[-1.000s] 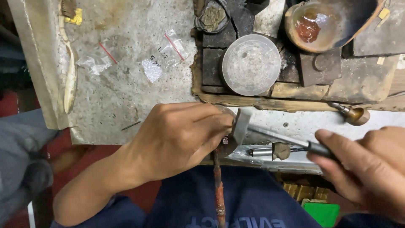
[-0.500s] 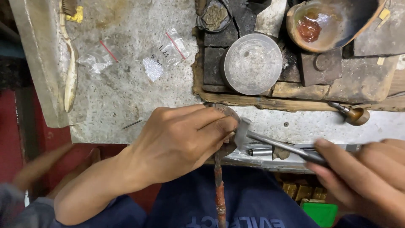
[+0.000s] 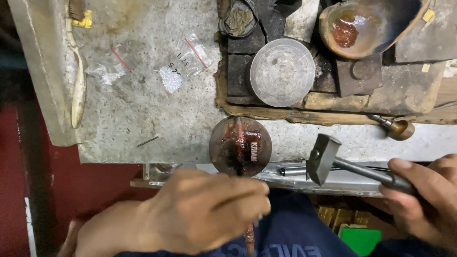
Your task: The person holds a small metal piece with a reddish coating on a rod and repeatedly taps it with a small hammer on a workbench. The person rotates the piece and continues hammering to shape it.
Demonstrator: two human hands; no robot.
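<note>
Your left hand (image 3: 209, 212) sits low in the view, just below the bench edge, its fingers curled around a thin rust-coloured stick (image 3: 249, 236) that runs down toward your lap. The stick's upper end carries a round dark disc coated with reddish-brown wax (image 3: 240, 146), which faces up at the bench edge; a small pale metal piece (image 3: 253, 151) is set in the wax, right of centre. The hand is blurred, so how your fingertips meet on the stick cannot be told exactly.

Your right hand (image 3: 421, 200) is at the right edge, fingers wrapped firmly around the dark handle of a small steel hammer (image 3: 322, 158). The hammer head hangs just right of the disc, apart from it, over a metal ledge (image 3: 352, 183) that runs along the front of the bench.

On the grey pitted bench top (image 3: 143, 119) lie small clear plastic bags with red strips (image 3: 193, 54) and a little heap of tiny pale stones (image 3: 170, 78). A pale toothbrush (image 3: 77, 85) lies along the left edge. Behind the disc, on dark charred blocks (image 3: 238, 71), stands a round clear lid (image 3: 282, 72); a shallow bowl holding red residue (image 3: 362, 28) stands further right. A short tool with a round wooden knob (image 3: 397, 127) lies near the right side of the bench.
</note>
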